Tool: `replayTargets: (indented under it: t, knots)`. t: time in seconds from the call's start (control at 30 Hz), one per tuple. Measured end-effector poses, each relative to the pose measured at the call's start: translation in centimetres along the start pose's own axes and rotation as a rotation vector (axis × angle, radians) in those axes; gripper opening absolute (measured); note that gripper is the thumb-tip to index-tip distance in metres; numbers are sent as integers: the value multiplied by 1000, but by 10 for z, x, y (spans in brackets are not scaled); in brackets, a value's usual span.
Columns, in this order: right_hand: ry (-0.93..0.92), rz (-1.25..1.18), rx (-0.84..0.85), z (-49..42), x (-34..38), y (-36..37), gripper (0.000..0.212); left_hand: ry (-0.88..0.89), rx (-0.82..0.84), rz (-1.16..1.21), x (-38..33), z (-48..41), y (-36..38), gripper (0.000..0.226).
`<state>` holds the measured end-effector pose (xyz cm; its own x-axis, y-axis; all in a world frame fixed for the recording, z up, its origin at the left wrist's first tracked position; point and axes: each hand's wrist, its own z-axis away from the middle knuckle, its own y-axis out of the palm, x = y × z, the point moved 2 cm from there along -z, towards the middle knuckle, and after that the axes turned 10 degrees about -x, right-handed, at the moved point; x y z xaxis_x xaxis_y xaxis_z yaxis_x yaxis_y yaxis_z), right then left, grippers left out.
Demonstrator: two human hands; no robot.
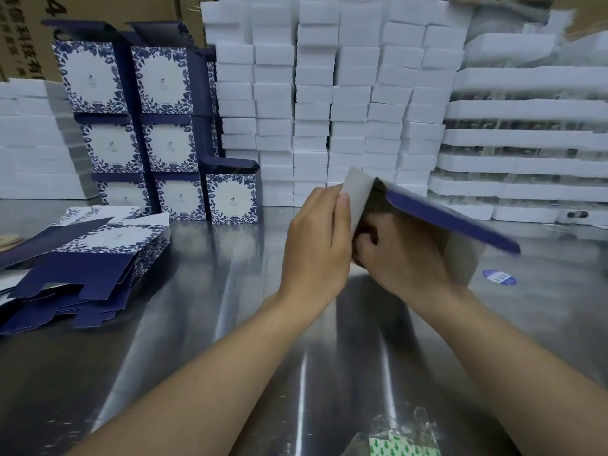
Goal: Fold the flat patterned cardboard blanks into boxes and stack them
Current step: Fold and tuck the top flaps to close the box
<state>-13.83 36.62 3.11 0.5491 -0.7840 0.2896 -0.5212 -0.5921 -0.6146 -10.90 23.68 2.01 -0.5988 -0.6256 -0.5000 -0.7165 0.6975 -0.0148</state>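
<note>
Left hand (316, 245) and right hand (403, 258) grip blank (450, 218).

Blur and hands hide the fold itself

The half-folded box (450, 218) is smeared by motion, so its far blue edge and grey inner panel have no clear outline. The right hand (404, 258) curls into the dark opening, fingertips hidden; the left hand (316, 245) pinches a white flap that covers its fingers. The small mark printed on the folded boxes (230, 199) is too small to read. The left edge cuts the pile of flat blanks (82, 258) and the brown carton (23, 37), the bottom edge a clear bag (404, 442). The blue sticker (499, 277) is illegible.
</note>
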Motion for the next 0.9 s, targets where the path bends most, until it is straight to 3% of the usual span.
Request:
replayTargets:
  t: [0.13,0.23,0.37,0.53,0.73,0.9]
  knots:
    - [92,-184,-187,-3,6,-4,29,-96,-18,-78,16,-3,-2,45]
    - [97,-278,-261,-2,6,-6,19,-155,-3,-75,25,-4,-3,43]
    - [146,-385,-218,-1,5,-4,36,-175,60,-25,27,-1,0,31]
    - [205,-605,-156,2,8,0,29,-272,152,114,24,5,5,45]
    - [215,-782,-154,0,7,4,32,-357,128,152,25,5,6,28]
    - [361,-869,-60,0,10,15,25,-547,116,151,29,0,-1,55]
